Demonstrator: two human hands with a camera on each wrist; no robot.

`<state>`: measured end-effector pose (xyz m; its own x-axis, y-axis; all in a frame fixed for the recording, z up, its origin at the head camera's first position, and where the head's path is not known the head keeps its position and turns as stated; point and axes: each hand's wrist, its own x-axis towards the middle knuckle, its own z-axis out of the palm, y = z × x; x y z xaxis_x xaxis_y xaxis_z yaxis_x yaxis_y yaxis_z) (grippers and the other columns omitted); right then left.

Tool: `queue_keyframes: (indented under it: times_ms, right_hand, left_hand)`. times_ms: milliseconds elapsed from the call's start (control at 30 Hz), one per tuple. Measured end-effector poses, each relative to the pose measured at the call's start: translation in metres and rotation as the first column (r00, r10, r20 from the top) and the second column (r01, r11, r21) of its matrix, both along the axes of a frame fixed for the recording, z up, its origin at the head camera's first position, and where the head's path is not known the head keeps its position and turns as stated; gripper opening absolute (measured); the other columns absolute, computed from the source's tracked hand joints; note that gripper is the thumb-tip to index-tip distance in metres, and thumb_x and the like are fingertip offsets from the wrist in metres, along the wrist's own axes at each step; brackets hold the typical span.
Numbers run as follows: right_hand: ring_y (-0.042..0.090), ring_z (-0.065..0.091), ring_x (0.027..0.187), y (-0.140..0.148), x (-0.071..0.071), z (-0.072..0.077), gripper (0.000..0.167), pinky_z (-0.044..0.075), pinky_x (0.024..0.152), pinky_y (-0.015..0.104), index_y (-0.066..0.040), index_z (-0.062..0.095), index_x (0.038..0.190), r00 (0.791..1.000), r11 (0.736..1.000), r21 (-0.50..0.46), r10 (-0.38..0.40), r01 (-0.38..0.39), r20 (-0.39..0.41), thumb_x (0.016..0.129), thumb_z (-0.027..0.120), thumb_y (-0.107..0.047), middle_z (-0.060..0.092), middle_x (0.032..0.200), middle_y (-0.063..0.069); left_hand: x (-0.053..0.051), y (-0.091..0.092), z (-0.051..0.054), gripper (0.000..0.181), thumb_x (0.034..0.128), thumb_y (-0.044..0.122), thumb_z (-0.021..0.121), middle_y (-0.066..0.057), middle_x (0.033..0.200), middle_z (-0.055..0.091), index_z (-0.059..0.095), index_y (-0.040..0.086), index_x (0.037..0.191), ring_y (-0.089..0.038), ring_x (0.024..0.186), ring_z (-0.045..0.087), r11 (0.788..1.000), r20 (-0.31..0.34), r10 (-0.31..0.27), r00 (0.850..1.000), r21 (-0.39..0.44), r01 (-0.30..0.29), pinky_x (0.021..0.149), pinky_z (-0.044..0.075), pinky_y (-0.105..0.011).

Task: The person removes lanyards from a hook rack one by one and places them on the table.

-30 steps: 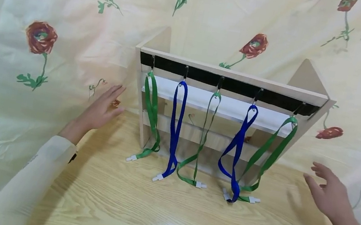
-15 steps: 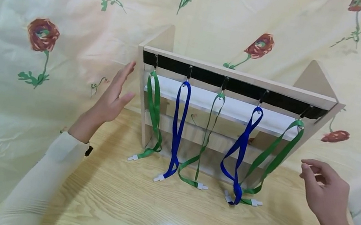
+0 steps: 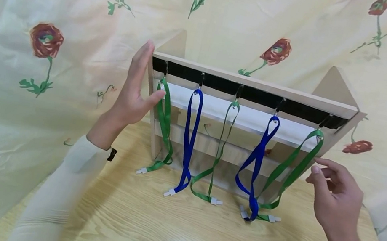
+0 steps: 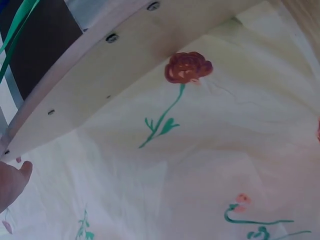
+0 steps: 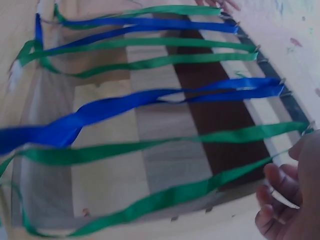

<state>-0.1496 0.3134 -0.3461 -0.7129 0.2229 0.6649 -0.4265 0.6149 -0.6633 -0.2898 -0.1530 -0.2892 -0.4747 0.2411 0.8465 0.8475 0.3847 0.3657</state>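
Three green lanyards [image 3: 164, 111] and two blue lanyards [image 3: 190, 137] hang from hooks on the black strip [image 3: 222, 84] of a pale wooden shelf unit [image 3: 212, 143]. My left hand [image 3: 128, 97] is at the unit's upper left corner, fingers straight, its thumb over the leftmost green lanyard; whether it touches is unclear. Only a fingertip [image 4: 14, 182] shows in the left wrist view. Beside the rightmost green lanyard [image 3: 298, 168] is my right hand [image 3: 339, 200], fingers loosely bent and nothing seen in them. The right wrist view shows these fingers [image 5: 280, 195] close to that lanyard's upper end.
The unit stands on a light wood table [image 3: 130, 221], against a cream cloth [image 3: 95, 44] printed with red flowers. White lanyard clips [image 3: 215, 201] rest on the table before it. Light reflects off the tabletop near the front.
My left hand has risen and moved right to the unit's corner. My right hand has moved left towards the rightmost green lanyard, its fingers more bent than before.
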Motion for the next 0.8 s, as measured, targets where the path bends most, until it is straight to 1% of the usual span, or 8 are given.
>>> queue_keyframes:
  times_ms: [100, 200, 367, 433, 533, 567, 667, 800]
  right_hand:
    - [-0.011, 0.059, 0.063, -0.008, 0.001, 0.005, 0.026, 0.042, 0.059, 0.007, 0.001, 0.074, 0.121, 0.993, 0.999, 0.007, -0.044, 0.043, 0.111, 0.100, 0.064, -0.010, 0.062, 0.068, -0.029]
    - [-0.003, 0.056, 0.057, -0.016, 0.001, 0.007, 0.027, 0.043, 0.056, 0.013, -0.001, 0.074, 0.121, 0.981, 0.999, 0.019, -0.051, 0.048, 0.188, 0.103, 0.063, -0.018, 0.060, 0.060, -0.021]
    - [0.008, 0.054, 0.050, -0.027, 0.000, 0.008, 0.027, 0.044, 0.050, 0.021, 0.002, 0.073, 0.108, 0.972, 1.000, 0.007, 0.014, -0.016, 0.236, 0.106, 0.060, -0.022, 0.058, 0.053, -0.010]
    - [0.009, 0.055, 0.048, -0.031, -0.002, 0.008, 0.029, 0.045, 0.048, 0.022, 0.002, 0.071, 0.097, 0.969, 0.999, -0.008, 0.043, -0.043, 0.241, 0.107, 0.059, -0.023, 0.059, 0.053, -0.009]
    - [0.013, 0.055, 0.043, -0.038, -0.004, 0.009, 0.034, 0.044, 0.044, 0.025, 0.002, 0.068, 0.091, 0.962, 0.997, -0.031, 0.070, -0.064, 0.264, 0.108, 0.057, -0.026, 0.058, 0.050, -0.006]
    - [0.014, 0.055, 0.042, -0.040, -0.005, 0.009, 0.034, 0.043, 0.042, 0.026, 0.002, 0.069, 0.093, 0.958, 0.997, -0.038, 0.077, -0.070, 0.275, 0.108, 0.057, -0.027, 0.058, 0.049, -0.005]
    - [0.018, 0.054, 0.038, -0.046, -0.005, 0.009, 0.036, 0.041, 0.039, 0.029, 0.001, 0.072, 0.114, 0.944, 0.994, -0.070, 0.105, -0.087, 0.311, 0.109, 0.055, -0.031, 0.057, 0.047, -0.003]
    - [0.020, 0.055, 0.037, -0.049, -0.004, 0.007, 0.043, 0.043, 0.038, 0.029, 0.000, 0.065, 0.135, 0.929, 0.988, -0.108, 0.141, -0.111, 0.342, 0.110, 0.053, -0.032, 0.058, 0.049, -0.002]
  left_hand:
    - [-0.002, 0.009, 0.006, 0.097, 0.0973, 0.066, 0.053, -0.017, 0.176, 0.017, 0.027, 0.001, 0.165, -0.024, 0.167, 0.009, 0.998, -0.074, 0.054, 0.996, -0.017, -0.055, 0.136, 0.009, -0.046]
    - [-0.005, 0.017, 0.013, 0.093, 0.0967, 0.065, 0.055, -0.018, 0.174, 0.024, 0.035, 0.002, 0.162, -0.028, 0.167, 0.010, 0.992, -0.141, 0.119, 0.983, -0.033, -0.125, 0.136, 0.007, -0.047]
    - [-0.015, 0.027, 0.019, 0.083, 0.0949, 0.057, 0.062, -0.018, 0.168, 0.037, 0.046, 0.003, 0.156, -0.034, 0.165, 0.017, 0.982, -0.234, 0.173, 0.957, -0.033, -0.185, 0.136, 0.008, -0.049]
    - [-0.019, 0.028, 0.018, 0.076, 0.0933, 0.049, 0.067, -0.018, 0.162, 0.046, 0.052, 0.003, 0.152, -0.036, 0.162, 0.025, 0.980, -0.266, 0.191, 0.945, -0.011, -0.201, 0.135, 0.013, -0.049]
    - [-0.023, 0.031, 0.016, 0.066, 0.0905, 0.040, 0.071, -0.019, 0.147, 0.059, 0.060, 0.005, 0.145, -0.039, 0.152, 0.039, 0.971, -0.304, 0.235, 0.923, 0.030, -0.237, 0.133, 0.023, -0.047]
    - [-0.024, 0.032, 0.015, 0.063, 0.0901, 0.039, 0.071, -0.019, 0.141, 0.063, 0.063, 0.004, 0.142, -0.040, 0.147, 0.043, 0.966, -0.314, 0.254, 0.915, 0.042, -0.253, 0.131, 0.027, -0.047]
    - [-0.027, 0.034, 0.015, 0.056, 0.0901, 0.040, 0.071, -0.018, 0.126, 0.067, 0.067, 0.004, 0.133, -0.040, 0.135, 0.050, 0.955, -0.333, 0.294, 0.896, 0.066, -0.289, 0.127, 0.032, -0.046]
    - [-0.032, 0.040, 0.014, 0.052, 0.0907, 0.042, 0.069, -0.019, 0.118, 0.065, 0.068, 0.002, 0.124, -0.039, 0.130, 0.051, 0.954, -0.339, 0.299, 0.892, 0.093, -0.284, 0.125, 0.031, -0.047]
